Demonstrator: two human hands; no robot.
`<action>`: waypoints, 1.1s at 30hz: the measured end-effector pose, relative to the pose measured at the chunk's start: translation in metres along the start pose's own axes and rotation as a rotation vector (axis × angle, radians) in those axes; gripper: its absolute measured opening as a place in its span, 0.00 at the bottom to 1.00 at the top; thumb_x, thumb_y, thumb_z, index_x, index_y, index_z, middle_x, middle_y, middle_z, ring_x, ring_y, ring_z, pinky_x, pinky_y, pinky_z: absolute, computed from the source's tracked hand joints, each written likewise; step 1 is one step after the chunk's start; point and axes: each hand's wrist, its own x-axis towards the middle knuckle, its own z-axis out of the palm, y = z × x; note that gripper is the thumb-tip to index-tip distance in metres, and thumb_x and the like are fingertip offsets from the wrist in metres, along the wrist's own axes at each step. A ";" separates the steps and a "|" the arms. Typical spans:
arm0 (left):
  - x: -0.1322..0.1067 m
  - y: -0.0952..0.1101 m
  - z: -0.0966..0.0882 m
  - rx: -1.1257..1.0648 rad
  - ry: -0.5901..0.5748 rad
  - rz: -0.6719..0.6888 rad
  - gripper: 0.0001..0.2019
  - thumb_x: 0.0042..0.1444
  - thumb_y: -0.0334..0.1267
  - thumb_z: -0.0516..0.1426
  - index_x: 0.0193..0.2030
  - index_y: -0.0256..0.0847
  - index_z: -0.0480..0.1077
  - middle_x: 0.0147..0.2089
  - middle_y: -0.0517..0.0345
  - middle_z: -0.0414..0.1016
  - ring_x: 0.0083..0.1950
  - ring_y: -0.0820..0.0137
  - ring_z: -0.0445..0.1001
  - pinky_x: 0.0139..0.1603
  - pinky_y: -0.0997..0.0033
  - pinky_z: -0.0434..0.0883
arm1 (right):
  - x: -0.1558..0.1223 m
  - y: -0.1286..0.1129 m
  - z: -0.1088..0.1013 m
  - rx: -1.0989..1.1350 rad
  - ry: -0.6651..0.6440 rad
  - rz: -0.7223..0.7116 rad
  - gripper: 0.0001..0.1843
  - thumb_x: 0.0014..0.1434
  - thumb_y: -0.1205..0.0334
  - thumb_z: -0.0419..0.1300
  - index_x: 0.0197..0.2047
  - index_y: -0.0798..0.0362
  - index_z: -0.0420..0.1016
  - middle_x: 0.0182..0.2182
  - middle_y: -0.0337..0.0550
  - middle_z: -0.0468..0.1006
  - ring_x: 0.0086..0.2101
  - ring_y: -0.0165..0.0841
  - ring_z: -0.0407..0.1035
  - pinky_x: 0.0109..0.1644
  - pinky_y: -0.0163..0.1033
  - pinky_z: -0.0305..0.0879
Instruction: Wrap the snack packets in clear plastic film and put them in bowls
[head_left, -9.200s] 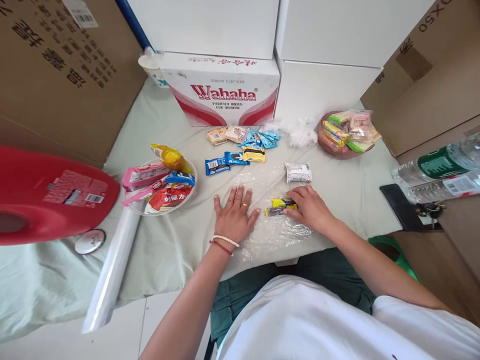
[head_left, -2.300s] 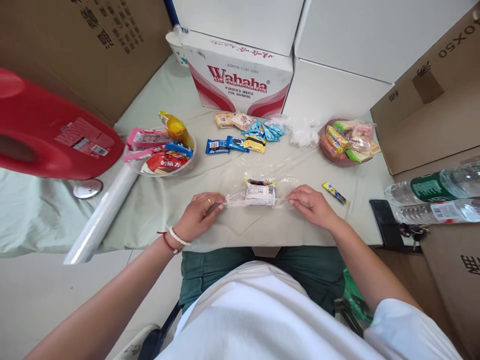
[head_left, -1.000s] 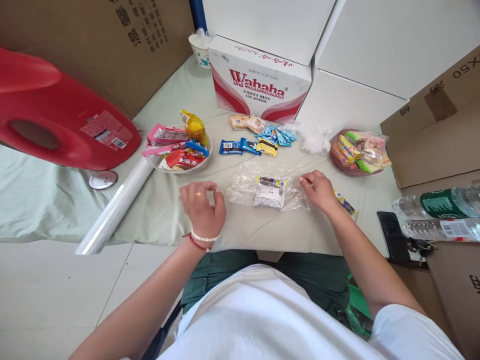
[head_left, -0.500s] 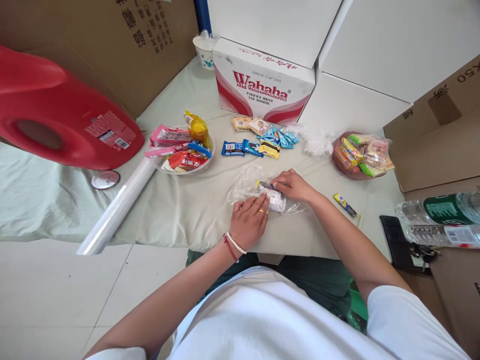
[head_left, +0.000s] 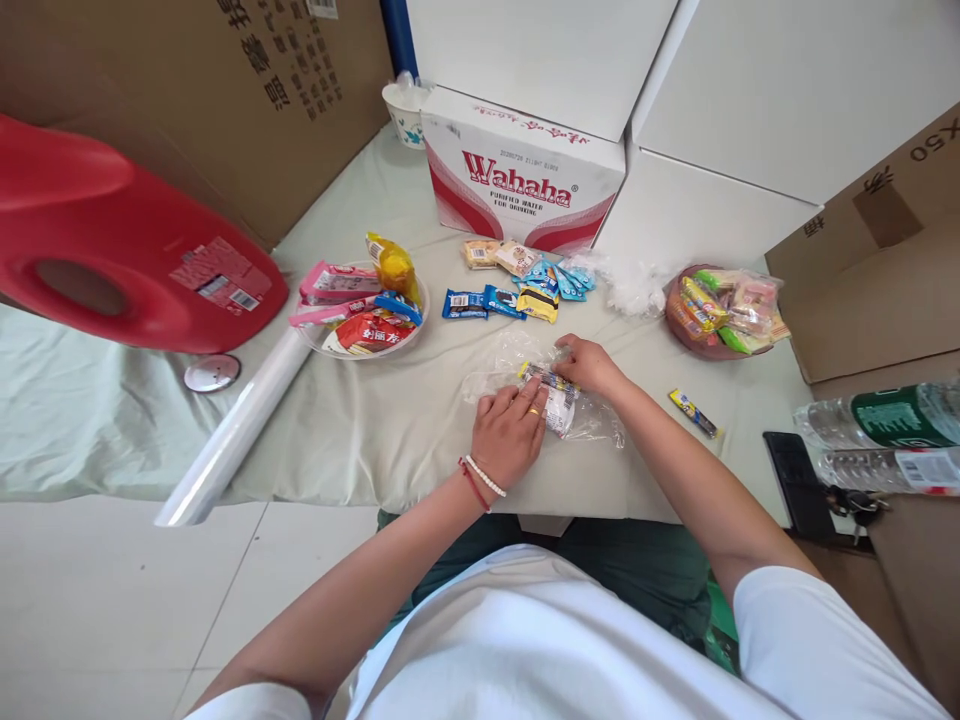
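On the table lies a crumpled sheet of clear plastic film (head_left: 491, 380). A white snack packet (head_left: 559, 410) rests on it, with a slim yellow-and-dark stick packet (head_left: 534, 374) along its far edge. My left hand (head_left: 510, 432) lies over the near left part of the packets, fingers stretched out flat and hiding some of them. My right hand (head_left: 592, 368) is at the far right end of the stick packet, its thumb and fingers pinched on what looks like the film. Another yellow stick packet (head_left: 694, 413) lies to the right of my right forearm.
Blue packets (head_left: 504, 301), a yellow one (head_left: 538, 304) and biscuits (head_left: 480, 254) lie beyond my hands. Snack-filled bowls stand left (head_left: 360, 354) and right (head_left: 705, 345). Further left are a film roll (head_left: 232, 430) and a red jug (head_left: 142, 240); at right, a phone (head_left: 798, 484) and bottles (head_left: 892, 415).
My right hand has moved slightly away from me and to the right, off the packets. My left hand has shifted a little right and nearer me; the stick packet shows more.
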 end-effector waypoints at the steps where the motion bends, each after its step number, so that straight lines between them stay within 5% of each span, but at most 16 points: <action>1: 0.003 0.001 -0.001 -0.001 -0.004 0.005 0.21 0.72 0.39 0.50 0.68 0.42 0.72 0.71 0.48 0.72 0.60 0.54 0.72 0.53 0.52 0.63 | 0.000 -0.003 0.001 -0.034 0.010 -0.001 0.18 0.61 0.63 0.66 0.55 0.53 0.78 0.35 0.41 0.82 0.34 0.34 0.73 0.38 0.35 0.63; 4: 0.013 0.001 -0.001 -0.010 -0.015 0.009 0.21 0.70 0.36 0.52 0.66 0.44 0.73 0.71 0.49 0.72 0.62 0.53 0.71 0.53 0.52 0.63 | -0.004 -0.009 0.000 -0.076 0.036 0.001 0.05 0.62 0.62 0.65 0.41 0.52 0.81 0.39 0.44 0.81 0.37 0.35 0.72 0.40 0.36 0.62; 9: 0.017 -0.001 0.000 0.003 0.003 -0.016 0.18 0.69 0.37 0.54 0.62 0.45 0.76 0.61 0.44 0.78 0.57 0.53 0.72 0.50 0.53 0.62 | -0.024 -0.018 -0.013 -0.211 0.300 -0.211 0.04 0.62 0.62 0.65 0.40 0.51 0.80 0.52 0.51 0.74 0.54 0.46 0.63 0.54 0.44 0.61; 13: 0.015 0.000 0.002 0.045 -0.030 -0.015 0.18 0.70 0.38 0.52 0.62 0.45 0.76 0.46 0.46 0.80 0.47 0.55 0.72 0.45 0.53 0.60 | -0.052 -0.027 -0.019 -0.311 0.238 -0.423 0.05 0.68 0.64 0.58 0.43 0.51 0.75 0.45 0.48 0.76 0.47 0.42 0.66 0.46 0.41 0.59; 18: 0.013 -0.002 -0.001 0.013 -0.103 -0.002 0.15 0.71 0.38 0.51 0.43 0.43 0.80 0.41 0.48 0.79 0.47 0.56 0.73 0.45 0.53 0.61 | -0.083 -0.027 0.007 -0.328 0.101 -0.455 0.08 0.72 0.65 0.51 0.45 0.52 0.72 0.43 0.47 0.75 0.32 0.35 0.65 0.32 0.39 0.52; 23: 0.009 -0.024 -0.006 -0.171 -0.154 -0.006 0.13 0.67 0.36 0.53 0.50 0.42 0.78 0.42 0.49 0.80 0.49 0.56 0.75 0.46 0.54 0.66 | -0.093 -0.012 0.043 -0.073 0.224 -0.542 0.12 0.72 0.66 0.48 0.49 0.50 0.72 0.43 0.49 0.74 0.38 0.37 0.69 0.40 0.38 0.64; 27: 0.016 -0.053 0.003 -0.351 -0.100 -0.161 0.22 0.66 0.39 0.53 0.64 0.42 0.71 0.46 0.51 0.82 0.49 0.58 0.76 0.52 0.56 0.70 | -0.097 -0.005 0.056 0.002 0.192 -0.541 0.21 0.72 0.66 0.47 0.60 0.47 0.74 0.44 0.49 0.76 0.42 0.39 0.70 0.45 0.41 0.68; 33: 0.035 -0.088 0.015 -0.276 0.095 -0.516 0.25 0.55 0.40 0.59 0.59 0.36 0.73 0.57 0.40 0.77 0.59 0.49 0.71 0.66 0.46 0.66 | -0.101 -0.009 0.062 -0.001 0.106 -0.448 0.23 0.73 0.64 0.49 0.64 0.44 0.77 0.41 0.46 0.74 0.41 0.39 0.66 0.46 0.42 0.65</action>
